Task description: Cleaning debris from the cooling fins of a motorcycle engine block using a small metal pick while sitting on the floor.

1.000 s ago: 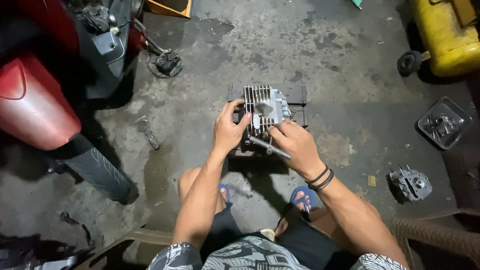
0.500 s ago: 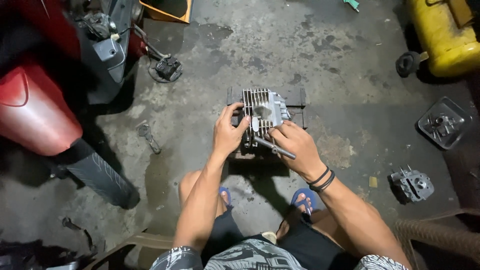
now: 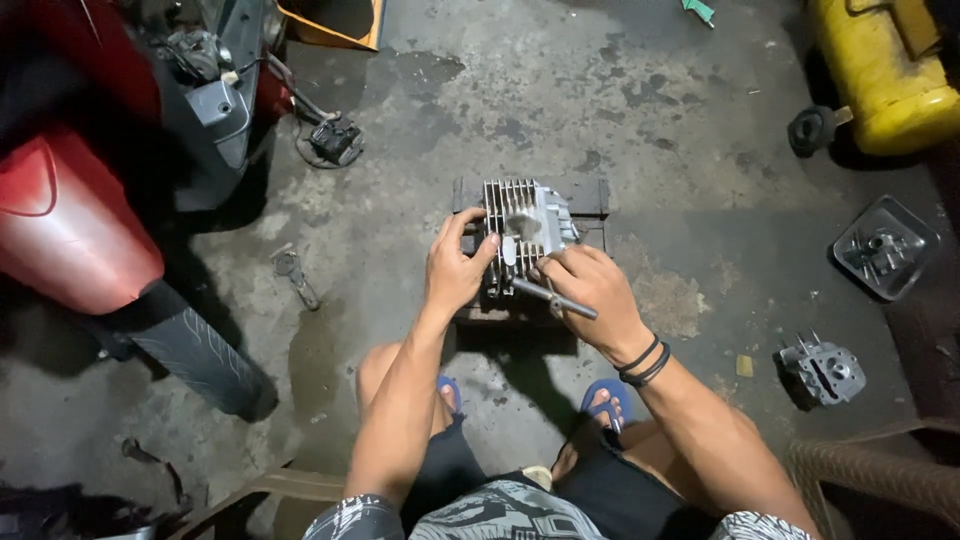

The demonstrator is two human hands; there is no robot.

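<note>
- Barely anything shifts from a moment ago: the left hand (image 3: 455, 270) stays clamped on the grey finned metal engine cylinder (image 3: 522, 232), which sits on a dark block (image 3: 590, 200) on the stained concrete floor (image 3: 650, 120).
- The right hand (image 3: 590, 290) keeps gripping a slim steel tool (image 3: 556, 299), tip against the cylinder, so the work carries on steadily.

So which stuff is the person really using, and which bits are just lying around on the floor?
In use:
- finned metal engine part, steadied by the left hand
- thin metal tool, held in the right hand
- dark block under the engine part

Just lying about:
- small engine piece
- clear tray of parts
- yellow tank
- wrench
- red motorbike
</note>
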